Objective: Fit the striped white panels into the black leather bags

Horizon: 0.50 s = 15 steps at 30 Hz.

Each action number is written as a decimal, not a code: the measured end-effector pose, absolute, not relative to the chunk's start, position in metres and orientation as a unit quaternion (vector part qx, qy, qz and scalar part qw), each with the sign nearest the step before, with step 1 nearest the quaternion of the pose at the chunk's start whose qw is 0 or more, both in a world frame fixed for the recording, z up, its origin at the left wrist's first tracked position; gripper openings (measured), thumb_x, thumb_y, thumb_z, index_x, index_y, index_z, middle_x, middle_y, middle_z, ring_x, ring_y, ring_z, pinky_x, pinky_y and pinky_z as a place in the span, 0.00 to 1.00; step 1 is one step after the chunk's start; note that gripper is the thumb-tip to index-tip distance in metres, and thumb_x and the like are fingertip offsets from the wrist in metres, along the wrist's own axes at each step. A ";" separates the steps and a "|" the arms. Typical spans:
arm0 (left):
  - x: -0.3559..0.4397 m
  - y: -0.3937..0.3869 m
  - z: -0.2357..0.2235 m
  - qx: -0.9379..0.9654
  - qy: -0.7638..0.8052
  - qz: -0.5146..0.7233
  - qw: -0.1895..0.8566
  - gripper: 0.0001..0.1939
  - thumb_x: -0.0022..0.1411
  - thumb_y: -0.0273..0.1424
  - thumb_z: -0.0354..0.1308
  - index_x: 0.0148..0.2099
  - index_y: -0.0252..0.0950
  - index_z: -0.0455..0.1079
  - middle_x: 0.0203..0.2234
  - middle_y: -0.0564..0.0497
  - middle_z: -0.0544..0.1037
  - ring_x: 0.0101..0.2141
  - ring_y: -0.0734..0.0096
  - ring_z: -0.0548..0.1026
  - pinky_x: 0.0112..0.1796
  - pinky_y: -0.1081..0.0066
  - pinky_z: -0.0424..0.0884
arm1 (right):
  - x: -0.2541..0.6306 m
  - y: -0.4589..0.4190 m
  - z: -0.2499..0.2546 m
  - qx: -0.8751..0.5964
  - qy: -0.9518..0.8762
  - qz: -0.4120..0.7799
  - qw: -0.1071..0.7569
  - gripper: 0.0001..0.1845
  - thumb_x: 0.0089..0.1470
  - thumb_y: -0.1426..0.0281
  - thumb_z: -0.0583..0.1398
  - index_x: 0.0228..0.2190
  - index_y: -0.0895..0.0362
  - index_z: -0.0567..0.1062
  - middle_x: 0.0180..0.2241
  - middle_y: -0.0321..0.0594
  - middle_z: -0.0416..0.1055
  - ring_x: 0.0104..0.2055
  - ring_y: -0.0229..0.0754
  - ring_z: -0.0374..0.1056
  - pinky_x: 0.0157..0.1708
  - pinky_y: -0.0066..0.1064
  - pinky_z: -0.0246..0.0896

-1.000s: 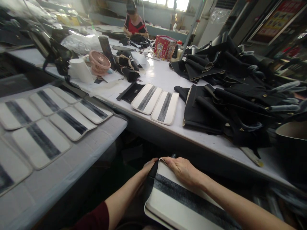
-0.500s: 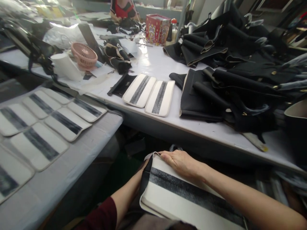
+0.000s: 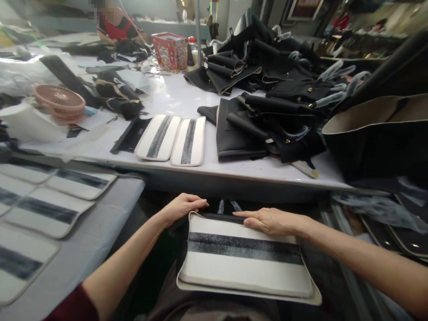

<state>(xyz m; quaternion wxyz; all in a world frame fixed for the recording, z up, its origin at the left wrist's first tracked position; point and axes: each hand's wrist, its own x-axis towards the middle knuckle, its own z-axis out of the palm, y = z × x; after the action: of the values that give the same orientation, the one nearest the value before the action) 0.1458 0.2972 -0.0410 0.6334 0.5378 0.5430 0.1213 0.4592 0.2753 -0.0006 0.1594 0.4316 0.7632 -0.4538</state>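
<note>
On my lap lies a black leather-like piece, perhaps a bag, with a white panel crossed by a dark smeared stripe. A pale rim runs round its near edge. My left hand is pinched closed at the far left corner, on what looks like the black edge. My right hand lies along the far edge, index finger stretched out and thumb over the white surface. Two strips in clear plastic show between the hands. Undersides of both hands are hidden.
Two striped white panels lie on the white table ahead. More striped panels cover the left table. Black bags are heaped at the right. A pink fan, a red box and a person are farther back.
The view has swung right. My left hand has come out from behind the piece to its far left corner. My right hand has shifted right along the far edge, and the piece has turned squarer to me.
</note>
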 end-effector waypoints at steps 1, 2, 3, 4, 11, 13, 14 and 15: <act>0.149 0.302 -0.033 0.561 0.517 0.096 0.639 0.21 0.57 0.47 0.63 0.40 0.32 0.78 0.29 0.51 0.78 0.31 0.69 0.72 0.33 0.72 0.66 | 0.471 0.273 0.001 0.435 0.761 -0.453 0.162 0.31 0.64 0.46 0.45 0.64 0.39 0.57 0.61 0.42 0.64 0.60 0.59 0.63 0.56 0.52 0.57; 0.151 0.307 -0.025 0.588 0.493 0.064 0.638 0.20 0.54 0.46 0.65 0.38 0.33 0.79 0.27 0.52 0.77 0.29 0.70 0.71 0.31 0.73 0.64 | 0.482 0.271 0.002 0.439 0.759 -0.451 0.166 0.31 0.64 0.47 0.46 0.64 0.39 0.57 0.62 0.42 0.63 0.60 0.60 0.63 0.56 0.52 0.57; 0.154 0.311 -0.019 0.617 0.474 0.030 0.627 0.18 0.52 0.44 0.66 0.37 0.33 0.79 0.26 0.53 0.77 0.28 0.71 0.70 0.30 0.74 0.63 | 0.492 0.269 0.003 0.443 0.758 -0.447 0.169 0.31 0.64 0.47 0.46 0.65 0.39 0.56 0.61 0.42 0.64 0.60 0.60 0.63 0.56 0.52 0.57; 0.156 0.314 -0.013 0.645 0.462 -0.002 0.609 0.17 0.52 0.43 0.67 0.36 0.34 0.79 0.25 0.54 0.76 0.27 0.71 0.69 0.29 0.74 0.63 | 0.502 0.267 0.004 0.447 0.757 -0.445 0.171 0.31 0.64 0.48 0.47 0.65 0.40 0.56 0.61 0.43 0.64 0.59 0.60 0.64 0.55 0.53 0.58; 0.163 0.327 -0.013 0.730 0.436 -0.094 0.519 0.15 0.55 0.45 0.62 0.35 0.39 0.77 0.24 0.56 0.75 0.27 0.71 0.69 0.25 0.76 0.60 | 0.520 0.268 0.005 0.457 0.742 -0.465 0.159 0.29 0.65 0.51 0.48 0.63 0.43 0.61 0.56 0.45 0.70 0.56 0.58 0.67 0.52 0.50 0.61; 0.165 0.327 -0.016 0.734 0.436 -0.093 0.512 0.16 0.56 0.46 0.62 0.34 0.39 0.75 0.24 0.56 0.75 0.28 0.71 0.69 0.25 0.76 0.60 | 0.512 0.272 0.002 0.452 0.747 -0.464 0.152 0.29 0.64 0.51 0.49 0.62 0.43 0.63 0.56 0.45 0.70 0.55 0.59 0.68 0.52 0.50 0.61; 0.166 0.326 -0.017 0.736 0.439 -0.093 0.507 0.16 0.56 0.47 0.61 0.33 0.39 0.74 0.24 0.56 0.75 0.28 0.71 0.69 0.25 0.76 0.60 | 0.505 0.274 0.000 0.447 0.751 -0.462 0.150 0.28 0.64 0.51 0.49 0.62 0.43 0.63 0.56 0.46 0.70 0.55 0.59 0.68 0.52 0.51 0.61; 0.167 0.325 -0.017 0.739 0.442 -0.093 0.500 0.16 0.57 0.47 0.61 0.33 0.39 0.74 0.24 0.56 0.75 0.28 0.71 0.70 0.25 0.75 0.60 | 0.498 0.276 -0.001 0.442 0.755 -0.460 0.150 0.29 0.64 0.51 0.48 0.62 0.43 0.63 0.56 0.46 0.70 0.55 0.60 0.68 0.52 0.51 0.61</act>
<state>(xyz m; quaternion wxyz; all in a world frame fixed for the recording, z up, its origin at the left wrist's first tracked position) 0.1670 0.3253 -0.0173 0.5004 0.7389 0.4415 -0.0933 0.4977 0.2755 -0.0012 0.1498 0.4417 0.7553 -0.4605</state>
